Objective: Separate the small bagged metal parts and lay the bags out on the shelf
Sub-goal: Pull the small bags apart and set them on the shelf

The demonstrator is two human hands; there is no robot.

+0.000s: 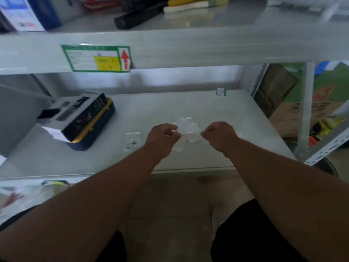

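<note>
A bunch of small clear plastic bags (187, 129) hangs between my two hands above the middle of the grey shelf (188, 106). My left hand (162, 138) pinches the bunch on its left side, fingers curled. At the bunch's right edge, my right hand (220, 136) pinches a corner of the plastic. One small clear bag with dark metal parts (132, 141) lies flat on the shelf to the left of my left hand. The parts inside the held bags are too blurred to make out.
A dark tool case with a black box on top (81, 121) sits on the shelf's left part. A small white tag (221, 91) stands at the back. A labelled shelf beam (170, 52) runs overhead. Cardboard boxes (311, 110) stand beyond the right upright.
</note>
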